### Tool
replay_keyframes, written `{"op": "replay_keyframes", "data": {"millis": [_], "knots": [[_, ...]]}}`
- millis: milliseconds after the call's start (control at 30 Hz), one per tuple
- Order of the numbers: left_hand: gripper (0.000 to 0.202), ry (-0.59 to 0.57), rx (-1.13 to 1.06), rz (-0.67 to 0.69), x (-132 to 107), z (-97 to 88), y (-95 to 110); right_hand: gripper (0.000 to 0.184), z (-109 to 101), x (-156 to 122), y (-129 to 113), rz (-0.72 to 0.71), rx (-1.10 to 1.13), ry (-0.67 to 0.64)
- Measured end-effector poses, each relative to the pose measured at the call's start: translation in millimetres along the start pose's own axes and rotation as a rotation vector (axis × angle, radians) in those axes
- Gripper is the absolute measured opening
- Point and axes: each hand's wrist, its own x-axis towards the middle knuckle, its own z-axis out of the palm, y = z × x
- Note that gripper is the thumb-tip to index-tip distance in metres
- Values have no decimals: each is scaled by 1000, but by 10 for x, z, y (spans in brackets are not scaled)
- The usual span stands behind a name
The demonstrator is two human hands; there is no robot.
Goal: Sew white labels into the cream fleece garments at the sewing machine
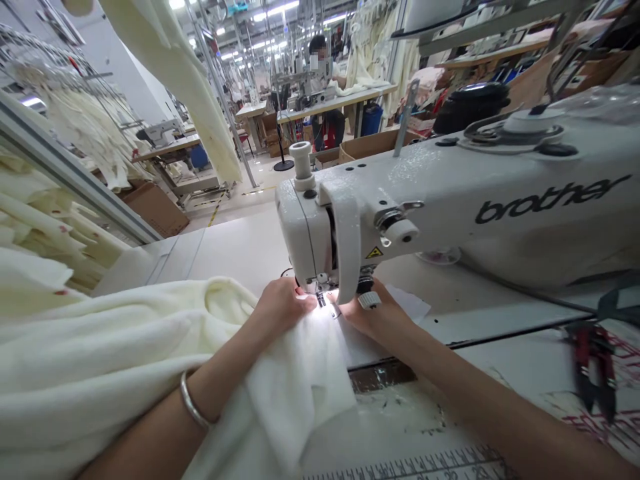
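Note:
A white Brother sewing machine (450, 193) stands on the table, its needle and presser foot (323, 298) lit by a small lamp. A cream knit fabric (100, 360) lies over the table from the left and runs under the needle. My left hand (283, 305) rests on the fabric just left of the presser foot, fingers curled and pressing the cloth down. My right hand (373, 313) lies right of the needle with its fingertips on the fabric edge; most of its fingers are hidden under the machine head. A silver bangle (193, 403) circles my left wrist.
Thread snips with red-black handles (593, 363) lie at the right on the table (440, 400), which has a ruler printed along its front edge. Stacked cream knit pieces (45, 220) fill the left. Another person (323, 73) sits at a far sewing station, with cardboard boxes (370, 143) behind the machine.

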Motion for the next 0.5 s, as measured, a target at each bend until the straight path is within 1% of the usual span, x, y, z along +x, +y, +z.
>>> {"op": "replay_keyframes", "data": {"millis": [67, 300, 500], "knots": [[8, 11, 27, -9, -5, -2, 15, 3, 33, 1, 12, -1, -14, 3], [13, 30, 106, -55, -23, 0, 45, 27, 141, -33, 37, 4, -90, 32], [19, 25, 98, -80, -32, -12, 63, 28, 156, -17, 13, -31, -174, 39]]}}
